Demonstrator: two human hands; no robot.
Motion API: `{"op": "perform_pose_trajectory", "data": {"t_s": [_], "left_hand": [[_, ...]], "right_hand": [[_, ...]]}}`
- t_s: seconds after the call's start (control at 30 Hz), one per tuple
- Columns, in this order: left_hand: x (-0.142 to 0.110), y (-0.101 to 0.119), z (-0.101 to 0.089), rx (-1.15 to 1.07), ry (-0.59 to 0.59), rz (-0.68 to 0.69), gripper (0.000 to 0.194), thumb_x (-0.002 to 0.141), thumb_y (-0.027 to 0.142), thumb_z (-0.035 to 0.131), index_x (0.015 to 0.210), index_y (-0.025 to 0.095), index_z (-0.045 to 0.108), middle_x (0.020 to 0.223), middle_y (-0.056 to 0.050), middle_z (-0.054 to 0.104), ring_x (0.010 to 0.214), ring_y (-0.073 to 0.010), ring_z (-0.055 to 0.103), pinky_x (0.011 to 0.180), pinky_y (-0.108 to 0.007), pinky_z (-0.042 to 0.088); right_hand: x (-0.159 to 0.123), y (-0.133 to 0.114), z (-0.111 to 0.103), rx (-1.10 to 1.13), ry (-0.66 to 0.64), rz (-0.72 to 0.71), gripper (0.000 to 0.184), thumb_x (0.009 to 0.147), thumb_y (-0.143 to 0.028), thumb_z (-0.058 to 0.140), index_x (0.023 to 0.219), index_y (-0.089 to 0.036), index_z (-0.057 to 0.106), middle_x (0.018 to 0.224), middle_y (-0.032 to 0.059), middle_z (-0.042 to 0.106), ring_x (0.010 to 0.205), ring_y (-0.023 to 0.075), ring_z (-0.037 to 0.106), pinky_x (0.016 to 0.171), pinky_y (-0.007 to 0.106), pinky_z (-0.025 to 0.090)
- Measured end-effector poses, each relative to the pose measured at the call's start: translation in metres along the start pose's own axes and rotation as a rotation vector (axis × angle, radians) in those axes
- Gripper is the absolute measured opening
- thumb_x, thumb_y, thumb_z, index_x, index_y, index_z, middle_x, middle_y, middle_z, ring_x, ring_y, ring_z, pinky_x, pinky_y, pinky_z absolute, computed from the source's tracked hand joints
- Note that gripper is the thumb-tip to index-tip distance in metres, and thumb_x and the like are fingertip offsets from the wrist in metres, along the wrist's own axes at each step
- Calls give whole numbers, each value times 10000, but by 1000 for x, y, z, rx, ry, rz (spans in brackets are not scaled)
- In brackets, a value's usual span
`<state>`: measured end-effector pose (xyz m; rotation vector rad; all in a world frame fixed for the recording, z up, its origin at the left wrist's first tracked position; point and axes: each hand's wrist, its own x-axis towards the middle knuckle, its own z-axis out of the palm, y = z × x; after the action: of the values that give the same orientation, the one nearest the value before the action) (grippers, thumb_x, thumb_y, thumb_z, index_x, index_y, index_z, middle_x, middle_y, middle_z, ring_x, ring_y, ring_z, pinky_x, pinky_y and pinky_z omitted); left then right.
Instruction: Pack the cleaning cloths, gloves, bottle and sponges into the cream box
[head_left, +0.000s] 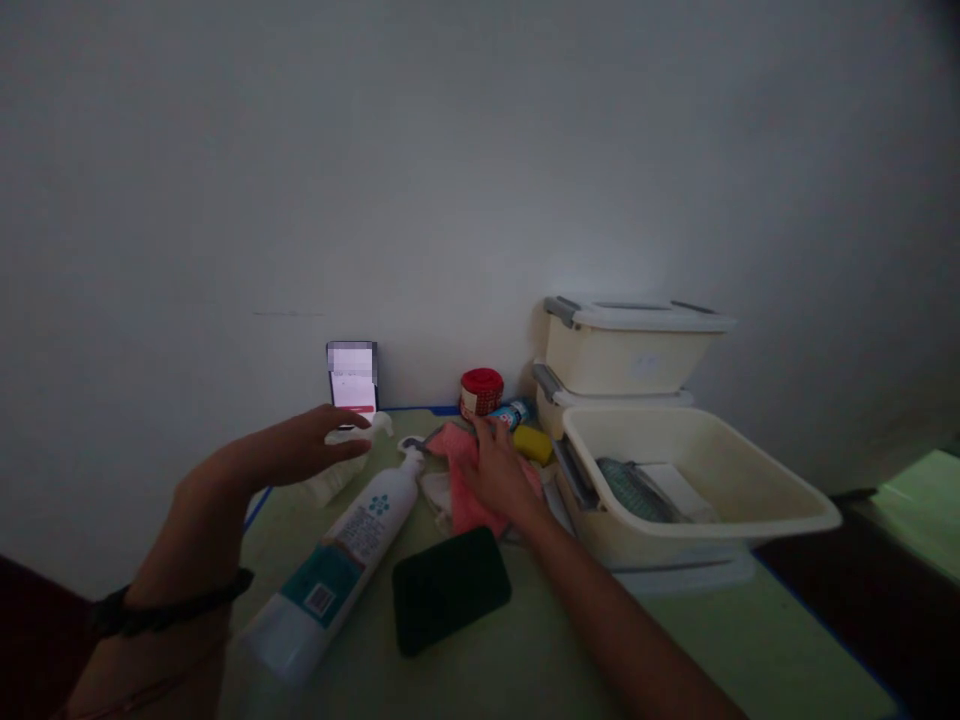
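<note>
My left hand [330,440] is held over the left part of the table, fingers stretched forward and thumb apart. Just beyond and below it is a pale bottle with a white nozzle [382,424], partly hidden by the hand. My right hand [496,468] rests on a pink cloth [471,510] with its fingers spread; no grip on the cloth is visible. Between my arms lie a large white and teal squeeze tube [352,555], its narrow tip pointing away, and a dark green scouring pad [451,590].
Against the wall are a lit phone [352,380], a red roll [481,390], a blue can-like item [513,414] and a yellow sponge [532,444]. At right, an uncovered cream bin [780,500] holds a greenish mesh item [634,490]; lidded boxes [630,355] are stacked behind it.
</note>
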<state>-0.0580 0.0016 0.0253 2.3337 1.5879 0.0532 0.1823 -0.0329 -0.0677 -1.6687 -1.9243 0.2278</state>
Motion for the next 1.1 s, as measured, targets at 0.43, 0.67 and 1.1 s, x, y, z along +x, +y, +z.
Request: {"op": "perform_pose_trajectory", "data": {"t_s": [0.43,0.67,1.1], "left_hand": [[6,4,8,12,-54,25,633,778,558,389,1210,120,539,1335,-173,490,1193,-290,486,969,-378,405],[6,9,12,11,-45,60,579,777,524,415,1185,138,555,1293,-147,538,1164,-278,511,951,-374,414],[7,11,11,26,-91,21,602,789,558,405,1233,168,518,1312,-134,516,1131,-269,534,918,-352,426]], "right_hand": [[35,-12,-9,-247,-282,50,314,879,-310,530,1155,-162,533,1158,83,564,965,198,586,800,405,501],[49,-4,-2,-336,-197,112,320,876,-308,535,1161,-163,530,1164,86,560,970,200,585,801,401,501],[48,5,9,-373,30,91,228,888,-214,481,1075,-206,612,1202,72,557,1126,251,473,916,450,382]]}}
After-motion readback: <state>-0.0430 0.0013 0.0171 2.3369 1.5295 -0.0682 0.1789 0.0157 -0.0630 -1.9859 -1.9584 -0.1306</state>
